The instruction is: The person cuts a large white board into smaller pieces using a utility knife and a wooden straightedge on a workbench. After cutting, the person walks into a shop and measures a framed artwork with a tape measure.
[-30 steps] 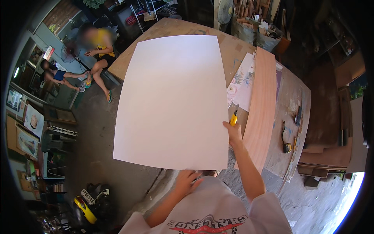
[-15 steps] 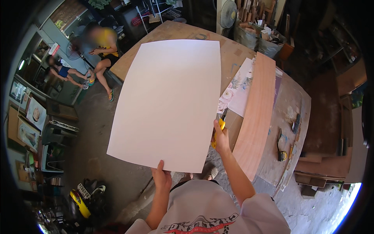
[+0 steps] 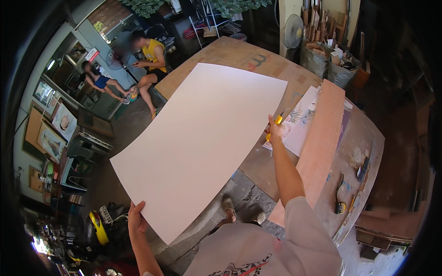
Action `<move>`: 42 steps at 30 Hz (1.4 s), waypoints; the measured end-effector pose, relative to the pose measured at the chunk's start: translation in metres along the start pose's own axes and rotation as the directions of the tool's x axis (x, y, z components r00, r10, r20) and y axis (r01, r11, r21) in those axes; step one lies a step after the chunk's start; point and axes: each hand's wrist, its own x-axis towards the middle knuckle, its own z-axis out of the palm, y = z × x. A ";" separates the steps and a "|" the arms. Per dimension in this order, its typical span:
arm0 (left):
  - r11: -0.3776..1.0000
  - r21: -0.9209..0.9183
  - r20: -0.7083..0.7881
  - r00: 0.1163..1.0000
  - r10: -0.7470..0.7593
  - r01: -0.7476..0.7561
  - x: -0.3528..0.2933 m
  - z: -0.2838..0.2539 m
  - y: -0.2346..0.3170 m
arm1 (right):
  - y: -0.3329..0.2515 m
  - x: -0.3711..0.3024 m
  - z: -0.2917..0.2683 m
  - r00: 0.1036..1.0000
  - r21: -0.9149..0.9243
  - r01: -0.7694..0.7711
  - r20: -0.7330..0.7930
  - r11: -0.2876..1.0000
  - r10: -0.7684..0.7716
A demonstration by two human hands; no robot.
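Note:
A large blank white sheet (image 3: 202, 142) is tilted and slightly bent in front of me, its far part over the table (image 3: 225, 48). My left hand (image 3: 137, 219) grips its near left edge, thumb on top and the other fingers underneath. At the right edge, my right hand (image 3: 275, 133) is closed around a yellow utility knife (image 3: 278, 120) and also holds the sheet's edge. The knife's dark tip points away from me. Just right of that hand lie flower-printed sheets (image 3: 301, 122), partly covered by a long reddish-brown wooden board (image 3: 322, 131).
A tape measure (image 3: 340, 207) and a dark-bladed tool (image 3: 363, 169) lie on the table's right side. Sacks of wood offcuts (image 3: 343, 69) and a fan (image 3: 293, 31) stand behind. A seated person (image 3: 154, 53) is at the far left. A yellow-and-black motorcycle (image 3: 99, 227) stands at lower left.
The sheet has turned clockwise, its near end swinging left and its far end right. My left hand has moved left and nearer; my right hand has moved farther out, still with the knife.

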 end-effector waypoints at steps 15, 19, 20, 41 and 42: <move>0.953 0.222 -0.305 0.914 0.267 -0.205 0.050 -0.106 -0.098 | -0.073 -0.060 0.095 0.789 -0.535 0.445 -0.145 0.718 -0.597; 0.911 0.183 -0.245 0.880 0.406 -0.369 0.014 -0.073 -0.106 | -0.108 -0.093 0.076 0.712 -0.407 0.633 -0.026 0.658 -0.701; 0.896 0.210 -0.227 0.872 0.433 -0.390 0.008 -0.066 -0.104 | -0.115 -0.102 0.067 0.700 -0.399 0.651 -0.013 0.646 -0.714; 0.887 0.394 0.536 0.844 -0.009 -0.241 0.267 0.043 0.057 | -0.028 -0.292 -0.166 0.455 -0.366 0.457 -0.687 0.811 -0.566; 0.860 0.439 0.545 0.838 -0.025 -0.260 0.301 0.053 0.057 | -0.005 -0.305 -0.162 0.485 -0.360 0.453 -0.668 0.816 -0.564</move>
